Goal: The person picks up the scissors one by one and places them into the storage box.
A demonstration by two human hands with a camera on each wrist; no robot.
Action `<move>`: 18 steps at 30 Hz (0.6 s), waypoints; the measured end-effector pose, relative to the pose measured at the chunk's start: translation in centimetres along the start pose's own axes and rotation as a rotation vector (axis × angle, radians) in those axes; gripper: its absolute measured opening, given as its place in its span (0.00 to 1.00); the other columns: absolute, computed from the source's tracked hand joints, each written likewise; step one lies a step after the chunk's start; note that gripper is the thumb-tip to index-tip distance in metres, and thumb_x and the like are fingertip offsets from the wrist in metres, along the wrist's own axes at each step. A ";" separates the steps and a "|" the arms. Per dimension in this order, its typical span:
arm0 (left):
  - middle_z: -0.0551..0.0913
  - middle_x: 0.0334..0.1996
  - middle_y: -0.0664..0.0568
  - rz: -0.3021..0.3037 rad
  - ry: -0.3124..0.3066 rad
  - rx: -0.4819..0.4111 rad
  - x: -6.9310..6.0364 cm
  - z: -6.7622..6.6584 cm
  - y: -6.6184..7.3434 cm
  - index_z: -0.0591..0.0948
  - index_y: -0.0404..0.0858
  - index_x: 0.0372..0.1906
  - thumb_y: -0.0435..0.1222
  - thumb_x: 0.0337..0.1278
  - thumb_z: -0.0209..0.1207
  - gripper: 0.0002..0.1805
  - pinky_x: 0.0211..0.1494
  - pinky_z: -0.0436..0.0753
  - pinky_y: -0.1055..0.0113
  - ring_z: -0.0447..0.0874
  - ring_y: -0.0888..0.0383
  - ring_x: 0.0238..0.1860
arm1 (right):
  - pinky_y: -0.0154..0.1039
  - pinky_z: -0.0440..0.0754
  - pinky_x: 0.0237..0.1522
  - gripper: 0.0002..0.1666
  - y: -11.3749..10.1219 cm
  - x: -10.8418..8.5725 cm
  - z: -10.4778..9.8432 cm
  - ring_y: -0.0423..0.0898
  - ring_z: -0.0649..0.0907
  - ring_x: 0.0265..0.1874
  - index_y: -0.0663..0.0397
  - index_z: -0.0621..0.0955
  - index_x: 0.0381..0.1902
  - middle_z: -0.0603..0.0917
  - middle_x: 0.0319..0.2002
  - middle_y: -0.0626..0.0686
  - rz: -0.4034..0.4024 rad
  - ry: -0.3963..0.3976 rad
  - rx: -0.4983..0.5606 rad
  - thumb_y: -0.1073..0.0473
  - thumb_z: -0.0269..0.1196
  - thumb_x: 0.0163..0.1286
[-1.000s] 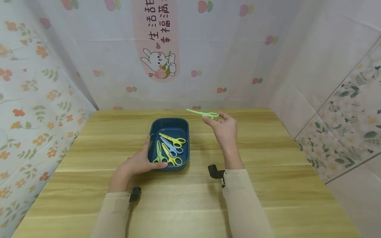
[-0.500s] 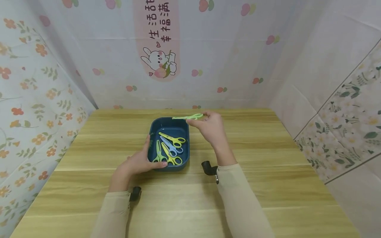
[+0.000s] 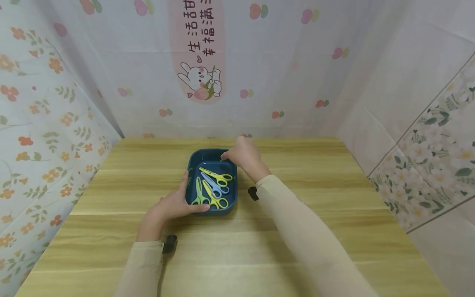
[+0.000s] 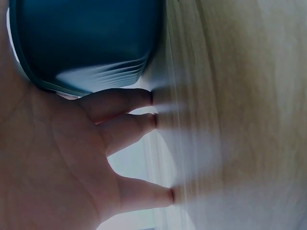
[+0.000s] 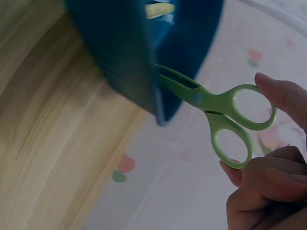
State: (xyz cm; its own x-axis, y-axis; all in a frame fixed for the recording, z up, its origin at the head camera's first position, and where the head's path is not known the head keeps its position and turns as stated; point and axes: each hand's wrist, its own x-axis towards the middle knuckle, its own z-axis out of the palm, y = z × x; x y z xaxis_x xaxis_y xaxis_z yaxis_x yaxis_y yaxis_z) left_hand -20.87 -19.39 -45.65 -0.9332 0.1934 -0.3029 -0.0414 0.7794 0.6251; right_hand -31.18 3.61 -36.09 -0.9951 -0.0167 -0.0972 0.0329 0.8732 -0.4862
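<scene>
A dark blue open box [image 3: 219,212] stands on the table, with several small scissors lying in it: yellow scissors [image 3: 217,176], blue scissors [image 3: 216,183], a second yellow pair [image 3: 215,198] and green scissors [image 3: 199,194]. At its front left corner my left hand [image 3: 174,204] rests spread, thumb along the front rim; the left wrist view shows straight fingers [image 4: 129,127] reaching down to the tabletop. My right hand [image 3: 245,154] is over the back right corner, pinching light green scissors [image 5: 216,101] by the handle loops. Their blades reach inside the box wall, tips hidden.
The wood-grain table [image 3: 315,214] extends around the box. Behind it hangs a printed curtain [image 3: 278,74], with patterned sheets [image 3: 48,123] on the left and right. Black wrist mounts [image 3: 170,244] sit at both cuffs.
My right hand has moved left with the light green scissors, from right of the box to over its back right corner, blades now inside. The left hand keeps its place.
</scene>
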 end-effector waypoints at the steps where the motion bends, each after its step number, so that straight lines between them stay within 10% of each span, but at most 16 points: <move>1: 0.67 0.78 0.26 -0.004 -0.001 0.003 0.0 0.0 0.0 0.23 0.48 0.86 0.75 0.48 0.69 0.82 0.74 0.66 0.25 0.75 0.30 0.72 | 0.41 0.83 0.29 0.38 0.0 0.3 0.3 0.47 0.86 0.33 0.61 0.83 0.57 0.89 0.52 0.54 0.000 -0.005 -0.021 0.39 0.79 0.61; 4: 0.66 0.78 0.26 -0.021 -0.004 0.017 -0.1 0.0 0.1 0.23 0.48 0.85 0.76 0.48 0.67 0.82 0.73 0.57 0.18 0.73 0.28 0.74 | 0.38 0.76 0.22 0.30 0.0 0.8 1.0 0.45 0.84 0.28 0.57 0.88 0.44 0.87 0.53 0.54 -0.019 -0.024 -0.083 0.37 0.79 0.61; 8: 0.66 0.78 0.26 -0.033 -0.005 0.020 -0.2 0.0 0.2 0.22 0.48 0.85 0.77 0.47 0.67 0.82 0.73 0.54 0.16 0.72 0.27 0.74 | 0.36 0.71 0.20 0.27 -0.3 0.8 1.6 0.43 0.79 0.22 0.50 0.85 0.25 0.82 0.29 0.48 -0.059 -0.063 -0.124 0.34 0.78 0.61; 18: 0.67 0.78 0.26 -0.033 -0.002 0.043 0.0 0.1 -0.1 0.23 0.48 0.85 0.78 0.47 0.65 0.81 0.73 0.53 0.16 0.73 0.27 0.73 | 0.37 0.73 0.25 0.32 -2.0 -0.7 3.2 0.43 0.79 0.26 0.47 0.87 0.32 0.76 0.26 0.44 -0.117 -0.139 -0.299 0.25 0.74 0.59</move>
State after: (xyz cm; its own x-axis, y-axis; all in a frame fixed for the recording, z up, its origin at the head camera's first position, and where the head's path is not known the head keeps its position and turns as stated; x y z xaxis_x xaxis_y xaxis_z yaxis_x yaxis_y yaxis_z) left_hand -20.85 -19.40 -45.79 -0.9308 0.1684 -0.3245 -0.0568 0.8102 0.5833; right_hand -30.21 0.35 -37.83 -0.9677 -0.1735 -0.1827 -0.1302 0.9652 -0.2270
